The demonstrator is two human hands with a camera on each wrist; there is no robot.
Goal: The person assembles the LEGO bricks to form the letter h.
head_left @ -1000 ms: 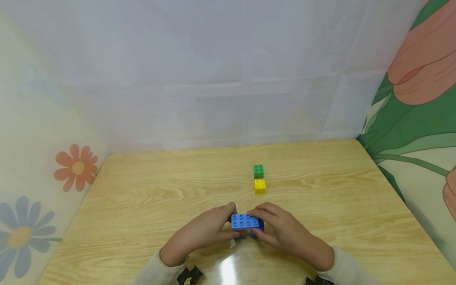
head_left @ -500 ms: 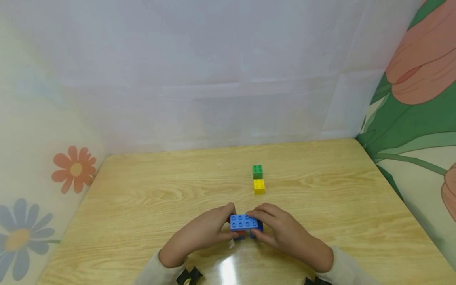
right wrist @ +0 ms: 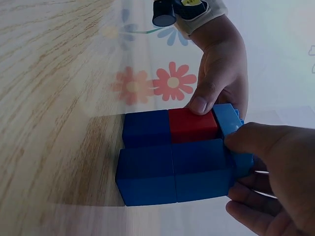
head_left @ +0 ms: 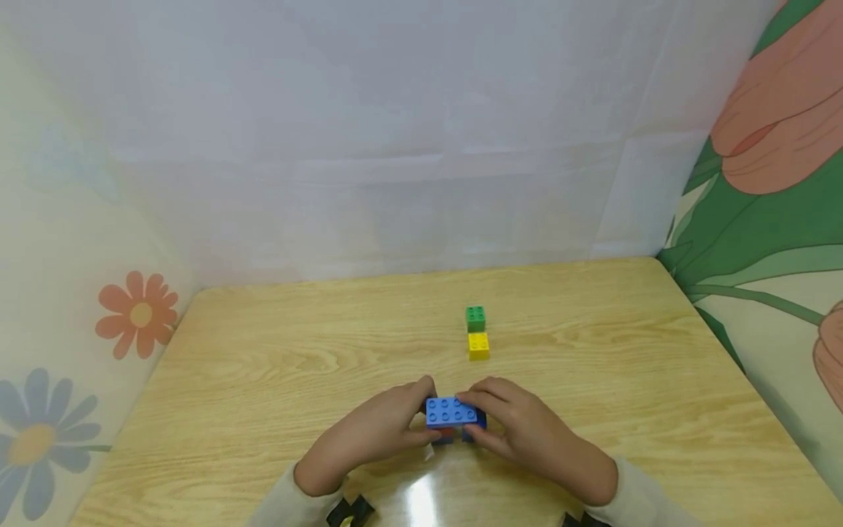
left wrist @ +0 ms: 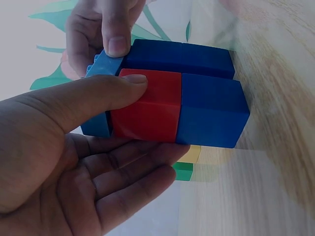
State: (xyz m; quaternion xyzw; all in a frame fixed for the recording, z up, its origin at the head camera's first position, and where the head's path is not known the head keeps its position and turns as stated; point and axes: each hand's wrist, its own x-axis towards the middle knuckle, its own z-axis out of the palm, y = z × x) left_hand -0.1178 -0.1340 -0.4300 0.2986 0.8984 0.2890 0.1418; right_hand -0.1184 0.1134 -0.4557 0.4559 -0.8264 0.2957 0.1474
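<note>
While hands grip stacked bricks, light-blue brick topmost

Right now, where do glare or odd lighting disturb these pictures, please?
Head view: bright glare on the wood-grain table near the bottom edge; left wrist view: dim, the yellow toy brick washed out; right wrist view: dim, a paler double beside the red printed flower.

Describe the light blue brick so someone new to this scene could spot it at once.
At the wood-grain table, look between the left hand and right hand. The light blue brick is the topmost piece they hold. Its paler blue and eight studs set it apart from the red brick and dark blue bricks beneath.
</note>
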